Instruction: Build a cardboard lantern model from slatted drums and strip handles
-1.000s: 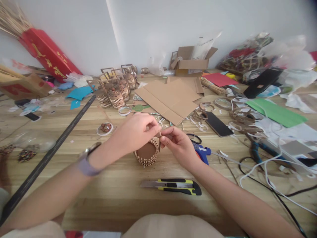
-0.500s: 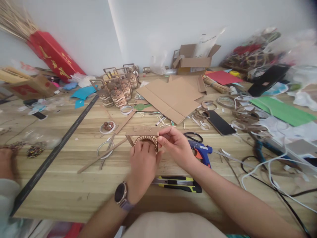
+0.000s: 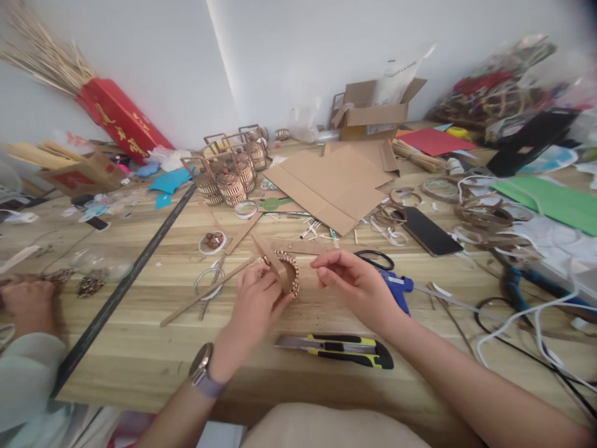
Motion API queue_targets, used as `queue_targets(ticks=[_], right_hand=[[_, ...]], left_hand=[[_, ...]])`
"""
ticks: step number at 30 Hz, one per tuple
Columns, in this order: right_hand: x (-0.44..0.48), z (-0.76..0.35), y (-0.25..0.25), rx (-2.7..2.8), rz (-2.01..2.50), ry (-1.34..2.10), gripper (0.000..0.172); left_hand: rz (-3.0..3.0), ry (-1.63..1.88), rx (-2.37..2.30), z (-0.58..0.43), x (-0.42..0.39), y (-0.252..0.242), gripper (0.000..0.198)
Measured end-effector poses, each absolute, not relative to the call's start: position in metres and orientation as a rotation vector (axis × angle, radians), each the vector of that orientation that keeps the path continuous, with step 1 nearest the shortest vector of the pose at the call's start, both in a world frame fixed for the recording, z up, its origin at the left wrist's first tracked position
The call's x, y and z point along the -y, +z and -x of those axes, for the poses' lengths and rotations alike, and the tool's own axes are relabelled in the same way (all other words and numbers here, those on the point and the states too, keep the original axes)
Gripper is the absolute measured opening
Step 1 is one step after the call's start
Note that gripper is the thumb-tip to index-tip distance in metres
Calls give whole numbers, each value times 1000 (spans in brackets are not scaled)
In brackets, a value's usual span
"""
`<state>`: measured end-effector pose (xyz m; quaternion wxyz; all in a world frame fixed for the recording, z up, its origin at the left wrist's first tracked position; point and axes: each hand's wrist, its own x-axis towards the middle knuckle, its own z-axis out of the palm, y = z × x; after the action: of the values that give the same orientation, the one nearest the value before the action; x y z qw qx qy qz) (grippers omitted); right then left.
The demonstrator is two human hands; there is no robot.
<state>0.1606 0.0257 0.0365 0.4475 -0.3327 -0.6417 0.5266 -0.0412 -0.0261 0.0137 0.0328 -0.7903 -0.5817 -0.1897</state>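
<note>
My left hand [image 3: 259, 302] is closed on a small round basket [image 3: 295, 277] of light and dark slats, low over the table or resting on it; I cannot tell which. A flat brown strip handle [image 3: 275, 261] slants across the basket's top, and my left fingers partly hide both. To the right, apart from the basket, my right hand [image 3: 357, 283] has its thumb and index finger parted with nothing visible between them. A blue glue gun [image 3: 397, 287] lies partly behind my right hand. Nearer my body is a yellow-and-black utility knife [image 3: 345, 350].
Finished small baskets with handles [image 3: 232, 188] stand at the back. Cardboard sheets [image 3: 326, 186], a phone [image 3: 429, 231], rolled strips [image 3: 429, 188] and white cables [image 3: 522, 305] lie around. A dish of brown beads [image 3: 213, 241] sits left. At far left rests another person's hand [image 3: 30, 295].
My right hand has let go of the handle's corner and moved right. My left hand has turned the basket, so its handle now slants toward me. The view has shifted slightly left.
</note>
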Motion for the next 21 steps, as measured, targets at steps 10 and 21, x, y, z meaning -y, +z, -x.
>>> queue_targets(ticks=[10,21], right_hand=[[-6,-184,13,1896,1016,1276,17],[20,-188,22,2360,993,1223,14]], left_hand=[[2663,-587,1671,90,12,17,9],[2752,-689,1657,103,7,3,13]])
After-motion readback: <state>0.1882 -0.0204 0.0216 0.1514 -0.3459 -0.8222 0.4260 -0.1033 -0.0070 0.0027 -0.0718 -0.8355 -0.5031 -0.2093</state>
